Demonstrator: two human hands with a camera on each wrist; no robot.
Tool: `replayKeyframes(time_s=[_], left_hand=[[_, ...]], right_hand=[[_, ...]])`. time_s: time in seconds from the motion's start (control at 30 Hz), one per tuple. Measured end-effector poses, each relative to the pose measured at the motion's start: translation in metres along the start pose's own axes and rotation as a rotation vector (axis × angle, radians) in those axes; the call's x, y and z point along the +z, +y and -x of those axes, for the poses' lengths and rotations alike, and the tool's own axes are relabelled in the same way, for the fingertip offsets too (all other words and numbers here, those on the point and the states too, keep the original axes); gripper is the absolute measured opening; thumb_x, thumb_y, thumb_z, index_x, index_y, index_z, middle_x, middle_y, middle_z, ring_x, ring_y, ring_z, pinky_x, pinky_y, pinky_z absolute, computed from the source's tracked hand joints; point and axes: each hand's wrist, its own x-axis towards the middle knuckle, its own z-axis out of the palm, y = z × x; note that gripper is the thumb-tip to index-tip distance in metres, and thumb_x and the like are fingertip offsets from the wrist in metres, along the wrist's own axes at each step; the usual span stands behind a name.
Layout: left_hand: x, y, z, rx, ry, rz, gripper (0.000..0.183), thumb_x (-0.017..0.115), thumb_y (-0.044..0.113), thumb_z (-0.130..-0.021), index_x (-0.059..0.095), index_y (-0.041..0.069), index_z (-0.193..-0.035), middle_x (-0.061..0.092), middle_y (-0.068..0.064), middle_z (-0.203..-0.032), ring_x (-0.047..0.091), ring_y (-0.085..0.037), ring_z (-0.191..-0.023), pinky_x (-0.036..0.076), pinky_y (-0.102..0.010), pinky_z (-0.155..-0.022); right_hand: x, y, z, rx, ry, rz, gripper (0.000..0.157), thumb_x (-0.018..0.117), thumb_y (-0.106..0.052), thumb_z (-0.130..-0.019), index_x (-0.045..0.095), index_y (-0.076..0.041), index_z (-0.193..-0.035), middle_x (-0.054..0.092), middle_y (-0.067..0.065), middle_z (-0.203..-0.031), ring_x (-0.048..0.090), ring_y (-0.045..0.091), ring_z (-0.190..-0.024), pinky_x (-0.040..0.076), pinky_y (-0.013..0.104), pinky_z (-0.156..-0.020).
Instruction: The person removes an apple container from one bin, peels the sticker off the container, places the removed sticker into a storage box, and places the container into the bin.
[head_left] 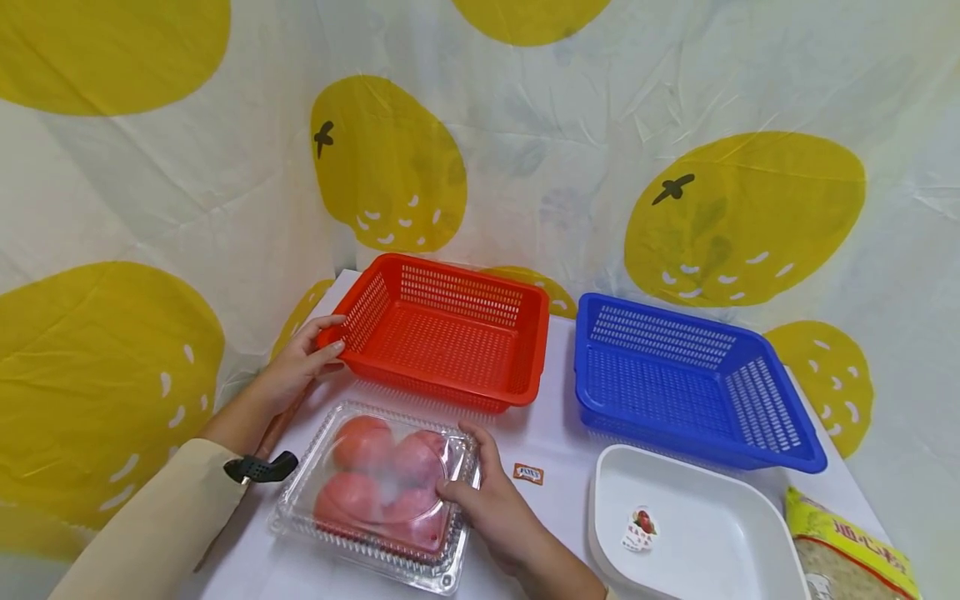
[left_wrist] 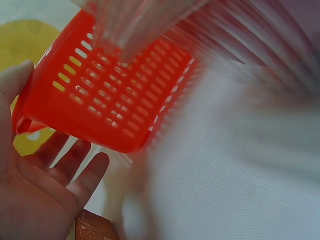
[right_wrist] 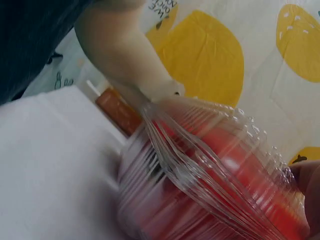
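Note:
At the left end of the red plastic basket (head_left: 442,333), my left hand (head_left: 303,354) grips the rim corner. In the left wrist view its thumb lies along the rim, with the other fingers spread beneath. My right hand (head_left: 498,500) holds the right side of a clear plastic clamshell box (head_left: 315,467), thumb on the lid and fingers along the far right corner. Several round red fruits (head_left: 363,442), like tomatoes, sit inside the box. It overlaps the front of the basket in the left wrist view, and the right wrist view shows its ribbed side blurred.
A blue plastic basket (head_left: 660,383) stands at the back right. In front of it is a white tub (head_left: 720,508) with a fruit sticker. A yellow-topped bag (head_left: 847,542) lies at the right edge. One small orange-edged packet (head_left: 528,473) rests mid-table. Fruit-print cloth (head_left: 540,167) hangs behind.

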Motion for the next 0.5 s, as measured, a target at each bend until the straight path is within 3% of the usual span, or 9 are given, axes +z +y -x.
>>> replayKeyframes(time_s=[0.17,0.33,0.5], left_hand=[[-0.002,0.0,-0.001,-0.005,-0.004,0.01,0.049,0.056,0.012,-0.112,0.038,0.006,-0.157,0.037,-0.031,-0.156,0.068,-0.014,-0.111,0.059,-0.041,-0.1],[-0.002,0.0,-0.001,-0.018,-0.01,-0.003,0.05,0.056,0.016,-0.112,0.037,0.007,-0.158,0.036,-0.03,-0.157,0.068,-0.013,-0.112,0.059,-0.041,-0.101],[-0.003,0.0,-0.001,-0.021,-0.003,-0.03,0.054,0.057,0.018,-0.112,0.035,0.006,-0.159,0.037,-0.028,-0.158,0.067,-0.012,-0.113,0.059,-0.04,-0.101]], right_hand=[[0.005,-0.003,0.0,0.017,0.068,-0.04,0.081,0.069,-0.006,-0.094,0.028,-0.024,-0.163,0.041,0.024,-0.154,0.068,0.026,-0.109,0.06,0.037,-0.087],[0.002,-0.006,-0.001,0.016,0.105,-0.093,0.075,0.066,-0.004,-0.093,0.035,-0.024,-0.159,0.027,0.016,-0.164,0.065,0.025,-0.109,0.058,0.036,-0.084],[-0.004,-0.019,-0.001,0.006,0.083,-0.11,0.073,0.065,-0.003,-0.094,0.034,-0.023,-0.157,0.039,0.017,-0.156,0.064,0.024,-0.11,0.058,0.037,-0.084]])
